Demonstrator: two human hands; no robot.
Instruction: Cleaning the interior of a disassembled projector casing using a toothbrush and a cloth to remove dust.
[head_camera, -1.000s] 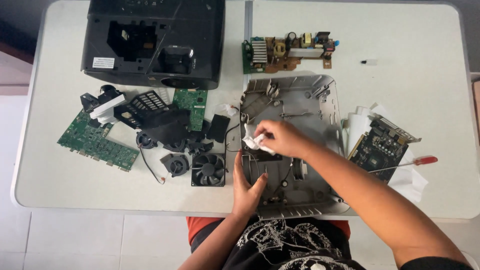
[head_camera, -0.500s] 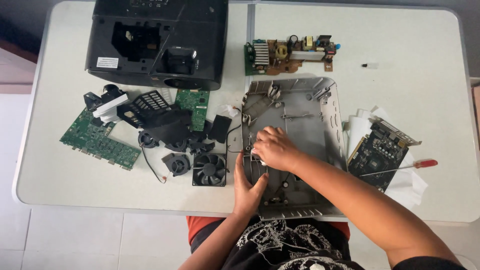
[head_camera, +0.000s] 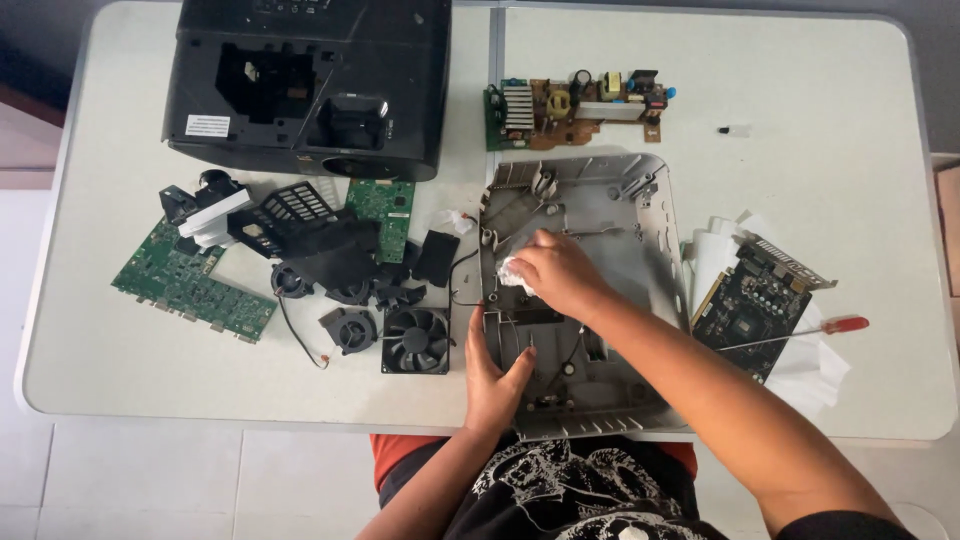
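- Head view: grey plastic housing shell (head_camera: 600, 250) lies open side up at the table's (head_camera: 850, 120) near edge, in front of the person.
- Left hand (head_camera: 495, 375) lies flat, fingers spread, bracing the shell's near left wall.
- Right hand (head_camera: 555, 272) is closed on a crumpled white wipe (head_camera: 510, 272), pressed against the shell's inner floor.
- Judgement: shell is light, stiff, thin-walled; ribs and clips look breakable. Best held by the outer rim.
- Wipe is soft and bunches easily.
- Red-handled screwdriver (head_camera: 800, 332) rests apart, to the right.

A pale, round-cornered tabletop (head_camera: 800, 90) fills the view under even light. White floor tiles (head_camera: 150, 480) show below its edge.
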